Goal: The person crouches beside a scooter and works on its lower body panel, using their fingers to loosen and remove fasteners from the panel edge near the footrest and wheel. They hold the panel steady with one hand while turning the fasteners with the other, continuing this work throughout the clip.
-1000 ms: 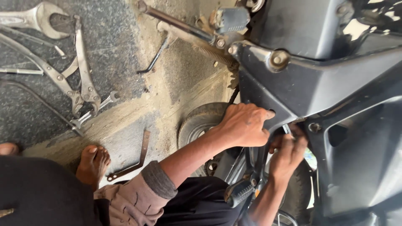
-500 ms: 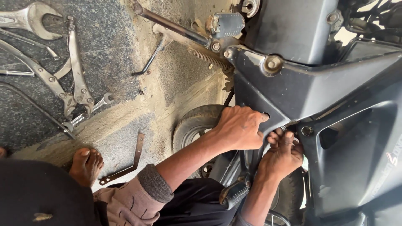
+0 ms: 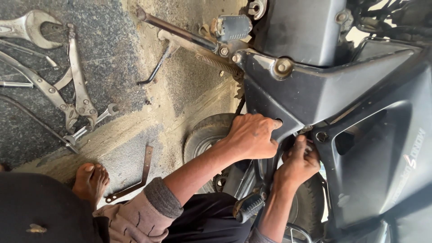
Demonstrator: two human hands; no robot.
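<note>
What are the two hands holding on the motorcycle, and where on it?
The left hand grips the lower edge of the black plastic side panel. The right hand presses beneath it; anything it holds is hidden.

Lower centre of the frame: we see a grey-brown sleeve (image 3: 135, 218) with a darker ribbed cuff (image 3: 163, 198) pushed up the forearm, black trousers (image 3: 202, 220) below, both hands bare, a bare foot (image 3: 90, 180) at lower left.
</note>
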